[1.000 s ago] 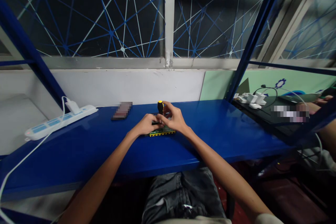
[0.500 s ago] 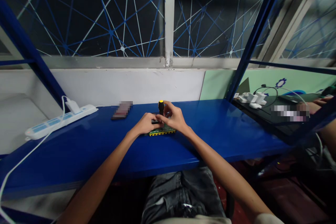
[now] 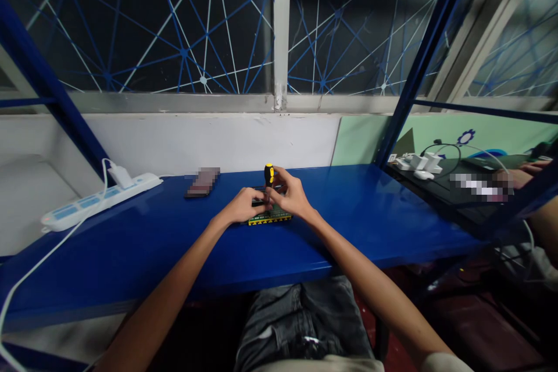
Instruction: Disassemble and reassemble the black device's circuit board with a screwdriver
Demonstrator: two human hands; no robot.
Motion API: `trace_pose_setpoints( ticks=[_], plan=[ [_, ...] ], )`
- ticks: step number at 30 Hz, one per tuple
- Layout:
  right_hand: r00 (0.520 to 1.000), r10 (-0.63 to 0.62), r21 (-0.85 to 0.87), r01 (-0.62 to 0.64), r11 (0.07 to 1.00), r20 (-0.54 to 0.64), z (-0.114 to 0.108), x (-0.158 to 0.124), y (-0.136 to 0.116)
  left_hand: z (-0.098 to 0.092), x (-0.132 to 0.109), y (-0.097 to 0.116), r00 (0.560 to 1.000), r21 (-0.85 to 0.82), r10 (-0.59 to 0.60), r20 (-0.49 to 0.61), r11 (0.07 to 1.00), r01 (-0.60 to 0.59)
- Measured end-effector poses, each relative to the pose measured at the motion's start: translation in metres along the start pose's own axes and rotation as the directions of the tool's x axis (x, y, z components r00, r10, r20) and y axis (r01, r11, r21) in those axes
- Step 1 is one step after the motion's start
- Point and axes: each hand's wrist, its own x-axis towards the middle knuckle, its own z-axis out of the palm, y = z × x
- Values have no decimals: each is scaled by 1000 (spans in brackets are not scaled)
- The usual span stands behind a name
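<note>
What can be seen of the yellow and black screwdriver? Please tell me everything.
The screwdriver has a black handle with yellow patches and a yellow top, probably plastic or rubber. It stands nearly upright, handle up, over the green item with a yellow-and-black edge. The right hand holds it; the left hand is close, contact unclear. Its tip cannot be made out.

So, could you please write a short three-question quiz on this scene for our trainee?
1. Which grip is around the black-and-yellow screwdriver handle? A) left B) right C) neither
2. True or false: that handle lies flat on its side.
3. Fill in: as the wearer sees it, the white power strip lies to the ____ of the yellow-edged green board.

Key: 1. B, the right grip. 2. False; it stands upright. 3. left.
</note>
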Motion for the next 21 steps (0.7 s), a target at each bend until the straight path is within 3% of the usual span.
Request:
trace_pose_setpoints(
  ticks=[6, 12, 21],
  plan=[
    [999, -29, -51, 28, 998, -24, 0, 1, 0, -1, -1, -1, 994, -31, -31, -102, 999, 27],
    [1000, -10, -111, 8, 994, -24, -1, 0, -4, 0, 0, -4, 996, -38, -29, -81, 999, 26],
    [1000, 3, -24, -3, 1000, 25, -1, 0, -4, 0, 0, 3, 998, -26, 16, -68, 1000, -17]
  ],
)
